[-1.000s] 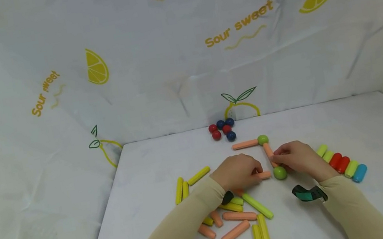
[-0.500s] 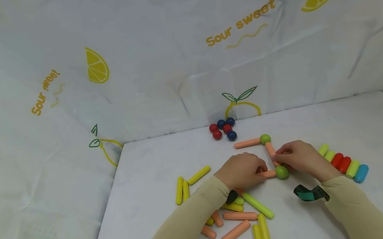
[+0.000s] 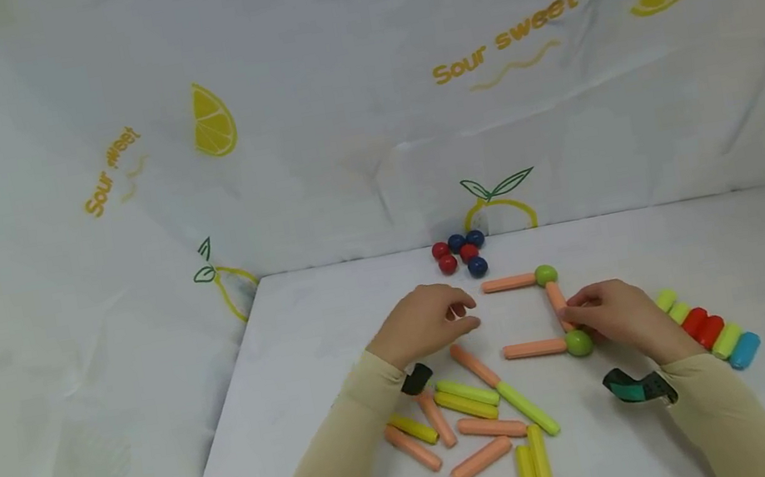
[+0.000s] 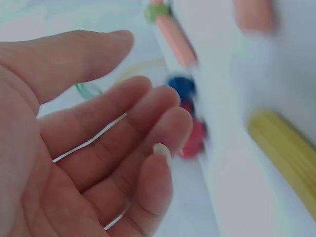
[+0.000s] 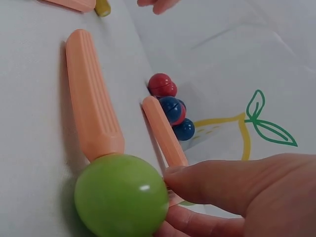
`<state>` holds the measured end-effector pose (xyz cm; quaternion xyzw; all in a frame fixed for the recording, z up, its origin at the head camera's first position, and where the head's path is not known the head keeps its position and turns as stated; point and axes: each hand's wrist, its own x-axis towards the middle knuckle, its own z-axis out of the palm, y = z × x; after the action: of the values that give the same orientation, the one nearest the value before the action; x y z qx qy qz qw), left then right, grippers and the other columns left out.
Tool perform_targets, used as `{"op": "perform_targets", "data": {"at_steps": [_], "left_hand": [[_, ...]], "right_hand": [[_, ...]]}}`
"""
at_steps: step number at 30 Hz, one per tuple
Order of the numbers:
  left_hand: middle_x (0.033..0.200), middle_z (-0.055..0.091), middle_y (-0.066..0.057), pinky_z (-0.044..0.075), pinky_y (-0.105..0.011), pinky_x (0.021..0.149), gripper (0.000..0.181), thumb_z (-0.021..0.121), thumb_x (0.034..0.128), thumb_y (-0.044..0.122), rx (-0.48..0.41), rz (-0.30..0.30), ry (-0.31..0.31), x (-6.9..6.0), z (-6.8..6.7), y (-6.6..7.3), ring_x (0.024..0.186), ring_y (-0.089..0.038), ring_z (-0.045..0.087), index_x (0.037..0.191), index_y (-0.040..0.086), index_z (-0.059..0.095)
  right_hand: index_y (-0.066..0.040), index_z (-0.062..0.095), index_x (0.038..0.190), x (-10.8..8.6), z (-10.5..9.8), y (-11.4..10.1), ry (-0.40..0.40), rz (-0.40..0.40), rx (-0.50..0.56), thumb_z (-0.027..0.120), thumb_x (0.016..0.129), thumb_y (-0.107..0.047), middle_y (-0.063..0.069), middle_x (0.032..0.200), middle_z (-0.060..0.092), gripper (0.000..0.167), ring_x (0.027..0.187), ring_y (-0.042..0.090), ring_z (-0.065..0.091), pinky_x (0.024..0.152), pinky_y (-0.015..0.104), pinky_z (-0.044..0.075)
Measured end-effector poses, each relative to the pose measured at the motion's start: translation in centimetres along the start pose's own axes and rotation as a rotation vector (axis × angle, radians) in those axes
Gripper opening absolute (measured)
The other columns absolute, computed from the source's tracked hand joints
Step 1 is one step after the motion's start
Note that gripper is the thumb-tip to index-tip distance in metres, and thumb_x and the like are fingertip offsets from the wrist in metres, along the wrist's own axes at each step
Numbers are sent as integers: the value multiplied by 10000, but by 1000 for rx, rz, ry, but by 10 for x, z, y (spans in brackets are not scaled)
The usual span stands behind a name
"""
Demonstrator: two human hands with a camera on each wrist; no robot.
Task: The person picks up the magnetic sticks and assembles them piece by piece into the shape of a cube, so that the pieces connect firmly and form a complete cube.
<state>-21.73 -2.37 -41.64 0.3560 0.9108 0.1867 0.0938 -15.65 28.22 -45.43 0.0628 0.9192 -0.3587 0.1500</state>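
Observation:
My right hand [image 3: 619, 317] pinches an orange stick [image 3: 558, 302] that runs between two green balls. From the near green ball [image 3: 578, 342] a second orange stick [image 3: 533, 348] points left, its end meeting the ball. Another orange stick [image 3: 507, 283] extends left from the far green ball [image 3: 545, 274]. In the right wrist view the near ball [image 5: 121, 195] and its ridged stick [image 5: 94, 94] lie close to my thumb. My left hand [image 3: 430, 319] hovers left of this shape, holding nothing; the left wrist view shows its fingers [image 4: 163, 128] loosely bent, apart from the thumb.
Small red and blue balls [image 3: 468, 253] sit by the table's back edge. Several loose orange, yellow and lime sticks [image 3: 467, 403] lie at the front, partly behind my left sleeve. Short lime, red and blue pieces [image 3: 709, 331] line up right of my right hand.
The near left-pointing stick moved right until it met the green ball. My left hand then let go of it and drew back to the left. My right hand kept its pinch.

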Motion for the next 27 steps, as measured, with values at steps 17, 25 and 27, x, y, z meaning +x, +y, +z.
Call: {"op": "perform_targets", "data": {"at_steps": [17,25,27], "left_hand": [[1022,763,45,564,-275,831,291,755,1013,309,-90,-173,69,-49,-7,-59,887,-87,650,1226,117,804],[1016,751,64,563,-255,811,269,760,1023,310,-98,-181,49,-64,-8,-62,891,-89,644,1228,141,802],[1015,747,69,562,-247,810,274,761,1024,321,-94,-177,44,-67,-8,-62,894,-89,642,1232,147,801]], "right_hand": [[81,655,1349,3,0,0,-16,2,-13,644,1065,-428,192,1102,715,583,950,279,609,737,292,520],[79,650,1350,3,-1,0,-23,17,-6,646,1061,-437,178,1093,719,591,945,265,615,746,290,525],[78,649,1351,3,-1,1,-25,22,1,645,1061,-438,175,1090,719,592,944,264,615,744,290,523]]}}
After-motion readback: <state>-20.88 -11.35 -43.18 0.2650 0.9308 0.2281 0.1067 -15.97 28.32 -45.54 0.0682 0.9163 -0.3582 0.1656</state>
